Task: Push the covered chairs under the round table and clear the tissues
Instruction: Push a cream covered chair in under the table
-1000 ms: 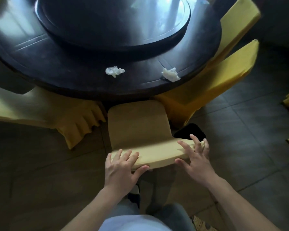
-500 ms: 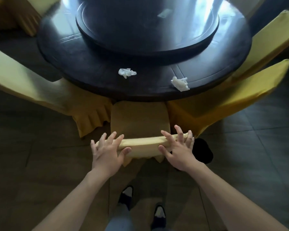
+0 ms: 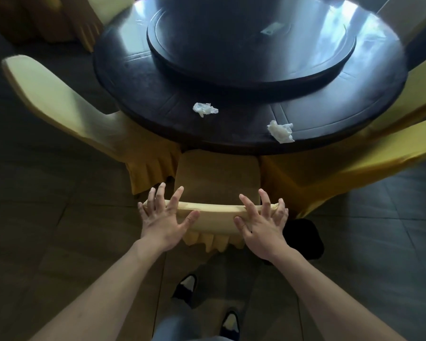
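A yellow-covered chair [image 3: 217, 183] stands in front of me with its seat partly under the dark round table [image 3: 158, 94]. My left hand [image 3: 164, 217] presses the left end of its backrest top with spread straight fingers. My right hand [image 3: 263, 222] presses the right end the same way. Two crumpled white tissues lie on the table's near rim: one [image 3: 204, 109] left of centre, the other [image 3: 280, 131] to the right near the edge.
A raised turntable [image 3: 251, 50] fills the table's middle. More yellow-covered chairs stand at the left [image 3: 67, 104], right [image 3: 354, 163] and far left [image 3: 59, 18]. A black object [image 3: 303, 237] lies on the tiled floor by my right hand. My feet [image 3: 207, 303] are below.
The chair has slid forward, its seat going further under the table. Both hands stayed on the backrest, with arms stretched out further.
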